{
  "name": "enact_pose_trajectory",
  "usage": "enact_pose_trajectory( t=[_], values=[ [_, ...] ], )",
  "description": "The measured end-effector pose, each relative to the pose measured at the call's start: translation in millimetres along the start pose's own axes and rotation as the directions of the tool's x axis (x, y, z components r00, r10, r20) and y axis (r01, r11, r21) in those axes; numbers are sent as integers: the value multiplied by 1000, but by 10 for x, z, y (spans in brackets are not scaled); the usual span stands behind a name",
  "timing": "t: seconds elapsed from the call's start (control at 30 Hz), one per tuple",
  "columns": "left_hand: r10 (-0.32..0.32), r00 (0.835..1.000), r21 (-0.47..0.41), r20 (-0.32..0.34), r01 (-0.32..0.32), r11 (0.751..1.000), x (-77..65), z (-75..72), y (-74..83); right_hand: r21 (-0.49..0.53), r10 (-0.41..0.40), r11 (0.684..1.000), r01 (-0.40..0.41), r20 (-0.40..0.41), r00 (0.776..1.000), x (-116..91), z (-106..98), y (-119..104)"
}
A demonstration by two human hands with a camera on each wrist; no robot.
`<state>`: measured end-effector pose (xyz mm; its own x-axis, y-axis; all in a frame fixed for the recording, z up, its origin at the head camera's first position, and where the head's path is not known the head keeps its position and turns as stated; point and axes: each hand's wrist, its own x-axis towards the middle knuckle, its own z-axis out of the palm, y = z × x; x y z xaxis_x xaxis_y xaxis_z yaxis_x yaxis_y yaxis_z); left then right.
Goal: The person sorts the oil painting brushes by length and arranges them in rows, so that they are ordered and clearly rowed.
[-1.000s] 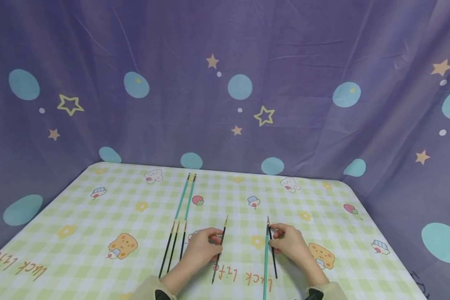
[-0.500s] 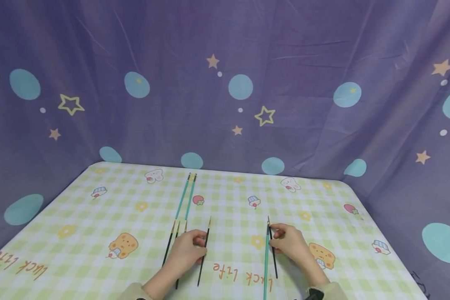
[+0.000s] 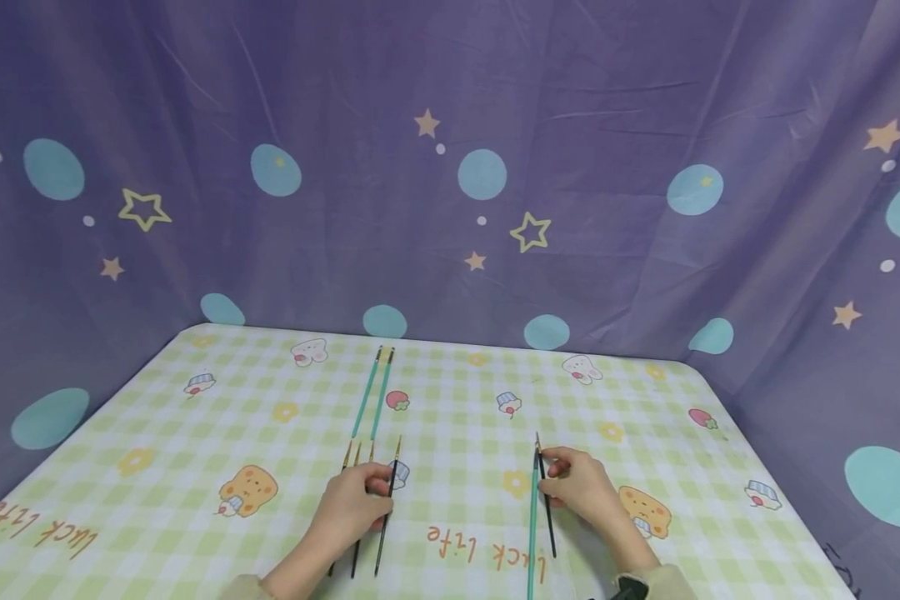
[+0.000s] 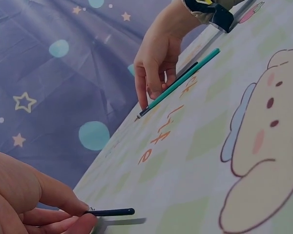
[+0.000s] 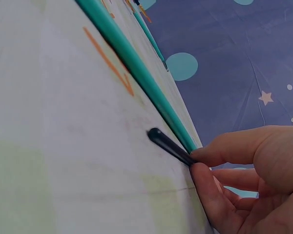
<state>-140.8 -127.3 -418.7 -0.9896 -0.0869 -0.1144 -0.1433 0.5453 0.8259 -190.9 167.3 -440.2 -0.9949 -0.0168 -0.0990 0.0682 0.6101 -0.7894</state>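
Note:
My left hand (image 3: pixel 352 500) pinches a thin black paintbrush (image 3: pixel 385 533) between thumb and fingers, bristles pointing away; its handle end (image 4: pixel 115 212) sticks out just over the cloth in the left wrist view. Beside and partly beneath that hand lie several black paintbrushes (image 3: pixel 347 456), their middles hidden. On the right, my right hand (image 3: pixel 581 487) pinches another black paintbrush (image 3: pixel 551 533) by thumb and fingertips. A teal paintbrush (image 3: pixel 532 533) lies right along its left side, crossing close by its tip. In the right wrist view the teal handle (image 5: pixel 136 68) runs up to the fingertips.
Two teal paintbrushes (image 3: pixel 382 396) lie side by side farther back, beyond the black ones. A green checked tablecloth (image 3: pixel 450 475) with printed cartoons covers the table. Behind its far edge hangs a purple curtain (image 3: pixel 390 242) with stars and dots.
My left hand has moved left with its black paintbrush, coming up beside the row of black paintbrushes and covering more of them. My right hand and the teal paintbrush beside it have stayed put.

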Motion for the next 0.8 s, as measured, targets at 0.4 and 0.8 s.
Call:
enact_pose_trajectory(
  t=[0.4, 0.8],
  values=[
    [-5, 999, 70, -43, 7, 998, 8, -17, -14, -7, 1, 1000, -1, -6, 1000, 0, -3, -13],
    [-7, 998, 88, -63, 13, 996, 7, 7, -37, -4, 3, 1000, -3, 2, 1000, -17, -7, -25]
  ],
)
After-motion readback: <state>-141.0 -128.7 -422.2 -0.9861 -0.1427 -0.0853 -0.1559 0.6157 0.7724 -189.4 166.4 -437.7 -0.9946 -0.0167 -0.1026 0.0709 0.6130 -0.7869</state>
